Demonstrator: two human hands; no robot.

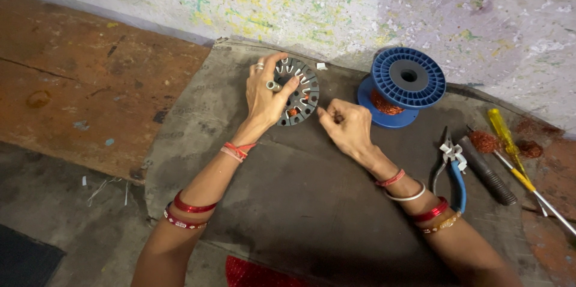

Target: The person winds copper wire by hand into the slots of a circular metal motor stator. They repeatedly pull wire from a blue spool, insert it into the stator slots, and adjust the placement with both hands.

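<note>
Clasping round slotted metal core [298,91] in left hand [265,96] grip | right hand [348,126] pinched closed, contents unclear

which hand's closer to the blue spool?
Right. The right hand sits just left of the blue spool, a small gap between them. The left hand is farther left, resting on the round metal stator.

Matt metal stator core [300,98], glossy plastic spool [408,77]

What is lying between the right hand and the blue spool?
Nothing: in the head view only bare grey mat separates the right hand from the blue spool.
</note>
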